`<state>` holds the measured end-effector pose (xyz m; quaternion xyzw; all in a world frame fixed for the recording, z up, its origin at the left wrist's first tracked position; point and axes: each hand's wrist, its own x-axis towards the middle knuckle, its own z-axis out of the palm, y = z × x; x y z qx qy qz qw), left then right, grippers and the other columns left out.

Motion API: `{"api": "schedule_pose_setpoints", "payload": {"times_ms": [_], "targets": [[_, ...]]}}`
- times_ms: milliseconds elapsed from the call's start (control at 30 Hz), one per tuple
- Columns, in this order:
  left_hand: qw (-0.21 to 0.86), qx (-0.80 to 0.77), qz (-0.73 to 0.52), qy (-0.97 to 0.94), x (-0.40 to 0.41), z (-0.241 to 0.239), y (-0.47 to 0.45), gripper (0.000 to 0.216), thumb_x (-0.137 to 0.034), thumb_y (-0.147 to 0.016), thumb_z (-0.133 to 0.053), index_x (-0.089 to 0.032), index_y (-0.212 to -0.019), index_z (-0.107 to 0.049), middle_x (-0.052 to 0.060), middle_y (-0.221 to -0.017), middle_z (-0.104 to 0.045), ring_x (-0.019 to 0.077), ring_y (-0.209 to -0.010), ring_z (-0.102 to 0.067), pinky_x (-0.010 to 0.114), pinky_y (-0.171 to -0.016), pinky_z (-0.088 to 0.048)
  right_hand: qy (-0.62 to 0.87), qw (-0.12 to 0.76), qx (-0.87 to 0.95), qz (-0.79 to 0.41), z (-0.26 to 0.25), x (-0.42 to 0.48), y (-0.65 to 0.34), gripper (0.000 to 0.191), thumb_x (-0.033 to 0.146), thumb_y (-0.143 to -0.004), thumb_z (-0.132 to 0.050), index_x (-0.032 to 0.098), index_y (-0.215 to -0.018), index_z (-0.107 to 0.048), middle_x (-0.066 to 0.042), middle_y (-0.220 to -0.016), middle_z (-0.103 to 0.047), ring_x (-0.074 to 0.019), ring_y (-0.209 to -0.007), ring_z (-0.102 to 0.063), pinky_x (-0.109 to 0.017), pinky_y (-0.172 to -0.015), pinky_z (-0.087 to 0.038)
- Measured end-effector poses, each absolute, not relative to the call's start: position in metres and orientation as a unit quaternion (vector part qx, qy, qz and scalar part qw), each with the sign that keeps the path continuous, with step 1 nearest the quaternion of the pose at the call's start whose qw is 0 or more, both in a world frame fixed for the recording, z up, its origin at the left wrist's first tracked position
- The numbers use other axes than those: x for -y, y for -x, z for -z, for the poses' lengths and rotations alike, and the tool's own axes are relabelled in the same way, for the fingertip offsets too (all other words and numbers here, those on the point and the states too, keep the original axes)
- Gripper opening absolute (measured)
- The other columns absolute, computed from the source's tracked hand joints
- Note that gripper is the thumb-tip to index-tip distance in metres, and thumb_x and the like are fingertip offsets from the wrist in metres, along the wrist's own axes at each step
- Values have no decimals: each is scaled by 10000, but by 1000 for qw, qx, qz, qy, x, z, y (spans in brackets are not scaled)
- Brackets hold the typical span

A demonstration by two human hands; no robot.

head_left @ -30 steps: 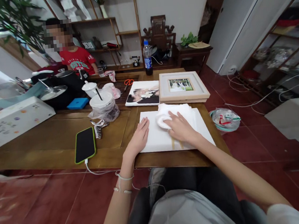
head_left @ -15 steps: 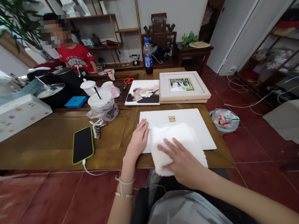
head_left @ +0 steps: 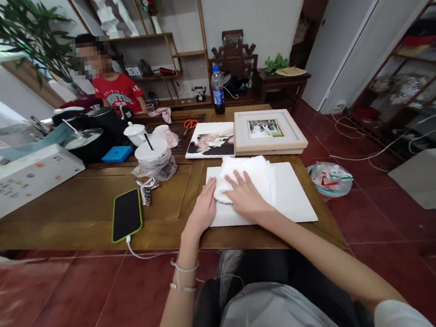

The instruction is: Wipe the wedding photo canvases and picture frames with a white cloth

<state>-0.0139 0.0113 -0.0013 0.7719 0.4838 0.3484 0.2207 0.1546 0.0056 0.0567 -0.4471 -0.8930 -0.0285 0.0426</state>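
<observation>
A white panel lies flat near the front edge of the wooden table. Over its back left part is spread a fluffy white cloth, which reaches past the panel's far edge. My right hand rests palm down on the cloth, fingers spread. At the panel's left edge lies my left hand, flat with fingers stretched out, its tips beside the cloth. The small tan piece that showed on the panel earlier is hidden under the cloth.
Behind the panel are a framed picture and a photo print. To the left lie a phone on a cable and a lidded cup in plastic. A bottle stands behind. Across the table is a person in red.
My right hand has pushed the cloth away from me across the panel, covering the small tan piece. My left hand stays at the panel's left edge. The view has tilted slightly.
</observation>
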Motion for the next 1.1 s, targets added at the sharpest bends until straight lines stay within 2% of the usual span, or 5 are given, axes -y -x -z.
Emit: {"api": "schedule_pose_setpoints", "payload": {"times_ms": [200,400,567,800,1100], "targets": [[226,-491,-335,-772,-11,-1,13,472,-232,-924,-284,-97,-1364,-389,160,-1452,-366,221,-1377,-272,440,-1139,-219,294,71,953,-5,-56,63,-172,248,196,-877,-479,184,-822,-720,-123,-1406,-425,-360,-1339,-267,-552,-1087,-202],[192,-491,-316,-789,-11,1,11,454,-202,-922,-280,-102,-1342,-419,159,-1441,-385,215,-1378,-271,449,-1134,-219,316,31,946,-66,-78,52,-209,341,67,-791,-481,141,-1099,-607,-156,-1293,-531,-242,-1289,-386,-432,-1090,-262],[196,-496,-296,-793,-9,-3,11,470,-295,-933,-344,-112,-1362,-398,152,-1457,-360,230,-1381,-264,446,-1132,-224,421,51,905,-37,-83,-14,-197,330,86,-769,-480,132,-1088,-549,-146,-1106,-620,-250,-1064,-550,-425,-1012,-325],[193,-504,-279,-794,-8,-10,12,501,-339,-915,-409,-108,-1360,-403,153,-1446,-380,251,-1371,-286,445,-1133,-225,414,48,908,-29,-85,-62,-144,361,95,-801,-395,167,-1137,-506,-120,-1003,-632,-262,-892,-579,-332,-710,-421],[201,-504,-297,-786,-9,-2,12,489,-327,-918,-411,-125,-1363,-389,143,-1467,-346,226,-1381,-264,417,-1140,-226,536,25,844,8,-78,-46,-249,408,78,-740,-417,111,-1139,-495,-155,-956,-629,-288,-845,-561,-347,-697,-384]]}}
